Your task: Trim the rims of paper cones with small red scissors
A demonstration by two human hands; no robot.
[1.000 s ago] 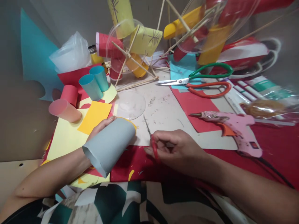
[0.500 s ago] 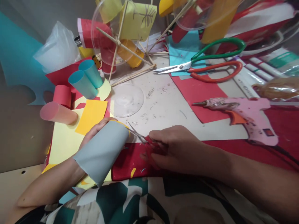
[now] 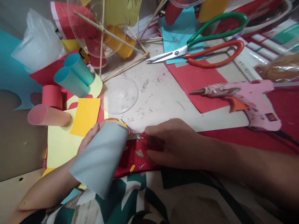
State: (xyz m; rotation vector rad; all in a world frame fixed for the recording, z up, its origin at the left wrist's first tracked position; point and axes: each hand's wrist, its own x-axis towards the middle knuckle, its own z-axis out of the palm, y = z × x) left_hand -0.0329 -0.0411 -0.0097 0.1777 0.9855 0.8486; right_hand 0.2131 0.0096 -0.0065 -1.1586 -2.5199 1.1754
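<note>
My left hand (image 3: pixel 90 137) is wrapped round a rolled grey paper tube (image 3: pixel 101 155) that lies tilted, its far end edged in yellow. My right hand (image 3: pixel 173 144) is closed on small red-handled scissors (image 3: pixel 140 138). Their open blades touch the tube's far rim. Both hands are low in the view, above a red sheet at the table's near edge.
A clear plastic lid (image 3: pixel 119 95) lies just beyond the tube. Left of it are paper rolls: two blue (image 3: pixel 73 74), one red (image 3: pixel 52 96), one pink (image 3: pixel 48 115), plus an orange card (image 3: pixel 85 116). Large scissors (image 3: pixel 198 53) and a pink glue gun (image 3: pixel 243 99) lie to the right. A stick-and-cup model (image 3: pixel 102 31) stands behind.
My right hand has swung the small scissors left, from pointing away over the table to opening their blades at the tube's far rim. The view has tilted downward.
</note>
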